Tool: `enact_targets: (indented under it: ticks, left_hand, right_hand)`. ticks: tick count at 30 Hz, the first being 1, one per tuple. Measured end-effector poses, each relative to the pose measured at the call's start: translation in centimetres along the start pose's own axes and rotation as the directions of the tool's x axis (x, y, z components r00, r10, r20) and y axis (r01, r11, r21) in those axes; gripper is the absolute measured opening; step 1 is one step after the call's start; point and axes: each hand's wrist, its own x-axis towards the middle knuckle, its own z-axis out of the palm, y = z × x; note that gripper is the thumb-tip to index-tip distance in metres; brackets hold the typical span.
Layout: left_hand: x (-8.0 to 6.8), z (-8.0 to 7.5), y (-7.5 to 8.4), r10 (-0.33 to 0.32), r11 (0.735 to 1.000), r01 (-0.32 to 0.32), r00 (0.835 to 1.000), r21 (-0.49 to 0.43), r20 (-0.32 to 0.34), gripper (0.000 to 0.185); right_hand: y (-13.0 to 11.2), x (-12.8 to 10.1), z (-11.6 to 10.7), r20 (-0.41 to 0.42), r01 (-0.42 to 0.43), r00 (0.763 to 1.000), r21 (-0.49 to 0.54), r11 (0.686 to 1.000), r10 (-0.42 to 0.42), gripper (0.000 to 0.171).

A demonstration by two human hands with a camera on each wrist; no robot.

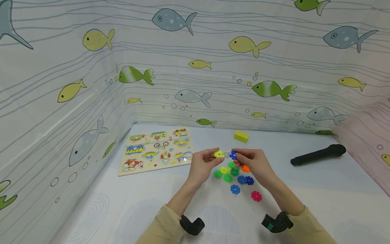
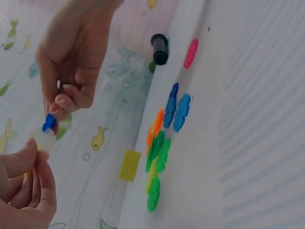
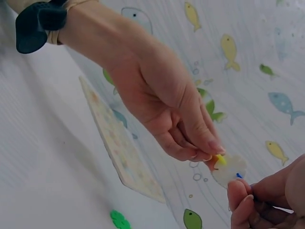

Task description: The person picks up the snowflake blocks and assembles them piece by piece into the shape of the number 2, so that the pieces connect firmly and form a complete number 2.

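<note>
My left hand (image 1: 201,166) pinches a yellow notched snowflake disc (image 1: 218,154) between thumb and fingers. Opposite it, my right hand (image 1: 256,165) pinches a dark blue snowflake disc (image 1: 233,155). A whitish, see-through snowflake disc (image 3: 232,168) bridges the two, and all three appear joined in a row above the table. Fingertips cover parts of the coloured discs. Below the hands lie several loose discs: green (image 1: 228,178), yellow-green (image 1: 224,170), orange (image 1: 245,168), blue (image 1: 235,189) and pink (image 1: 256,196), some overlapping.
At the back left lies a wooden picture puzzle board (image 1: 158,152) with vehicle pieces. A yellow block (image 1: 241,137) sits behind the hands. On the right rests a black microphone-shaped object (image 1: 318,155). Fish-printed cloth walls (image 1: 170,81) border the white table (image 1: 146,196).
</note>
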Motion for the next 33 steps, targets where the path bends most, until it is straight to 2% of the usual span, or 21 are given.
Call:
enact_targets:
  ticks: [7, 14, 20, 24, 33]
  left_hand:
    - [-0.1, 0.1, 0.3, 0.014, 1.000, -0.014, 1.000, -0.001, 0.008, 0.039]
    - [0.0, 0.0, 0.2, 0.015, 1.000, -0.015, 1.000, -0.001, -0.021, 0.039]
    - [0.3, -0.3, 0.2, 0.010, 1.000, -0.009, 0.999, 0.011, -0.041, 0.039]
    - [0.4, -0.4, 0.4, 0.014, 1.000, -0.014, 0.998, -0.004, -0.059, 0.039]
    - [0.3, -0.2, 0.0, -0.006, 0.998, 0.008, 1.000, -0.060, 0.020, 0.041]
  right_hand:
    - [-0.4, -0.3, 0.3, -0.007, -0.005, 1.000, -0.007, 1.000, 0.005, 0.037]
    - [-0.2, -0.3, 1.0, -0.008, -0.026, 1.000, 0.033, 0.999, 0.027, 0.037]
    - [-0.1, -0.2, 1.2, 0.025, -0.022, 0.999, 0.037, 0.999, 0.021, 0.046]
    - [-0.2, -0.1, 1.3, 0.018, -0.009, 1.000, 0.038, 0.999, 0.008, 0.053]
    - [-0.1, 0.0, 1.1, 0.005, -0.021, 1.000, 0.042, 0.999, 0.021, 0.048]
